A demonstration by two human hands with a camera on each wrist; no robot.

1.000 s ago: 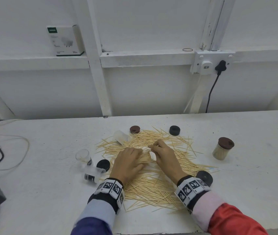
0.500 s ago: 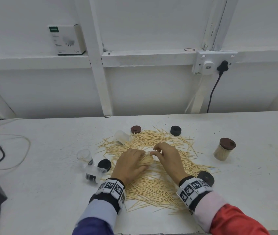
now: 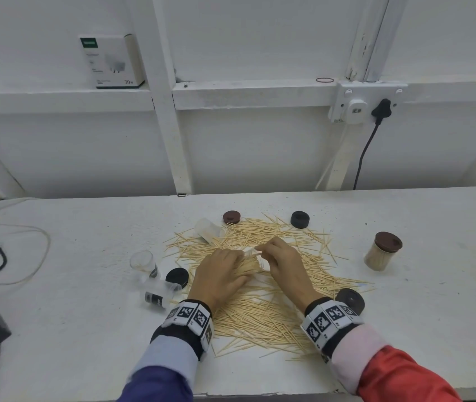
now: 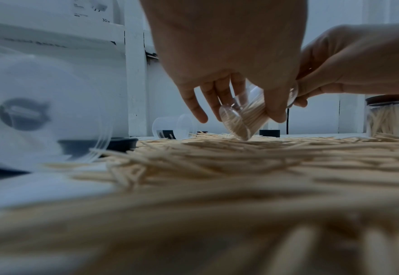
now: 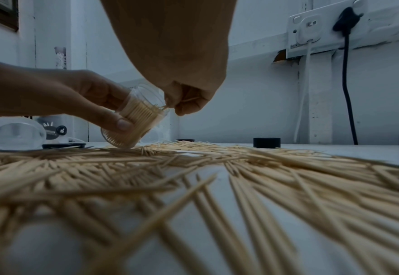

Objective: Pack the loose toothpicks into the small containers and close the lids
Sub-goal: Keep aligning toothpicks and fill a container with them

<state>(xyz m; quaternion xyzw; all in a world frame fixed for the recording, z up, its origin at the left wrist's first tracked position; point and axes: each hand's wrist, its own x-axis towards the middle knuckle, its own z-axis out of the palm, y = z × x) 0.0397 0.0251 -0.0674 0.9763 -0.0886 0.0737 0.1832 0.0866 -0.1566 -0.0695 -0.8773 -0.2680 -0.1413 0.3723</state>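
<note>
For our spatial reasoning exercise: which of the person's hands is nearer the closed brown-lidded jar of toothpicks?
Right. The right hand lies between the closed brown-lidded jar of toothpicks and the left hand, which sits farther off across the pile.

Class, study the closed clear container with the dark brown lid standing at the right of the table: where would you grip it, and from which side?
Grip the clear container with the dark brown lid round its straight clear wall below the lid, coming from the right. It stands upright and alone on the white table; the loose toothpicks lie to its left.
</note>
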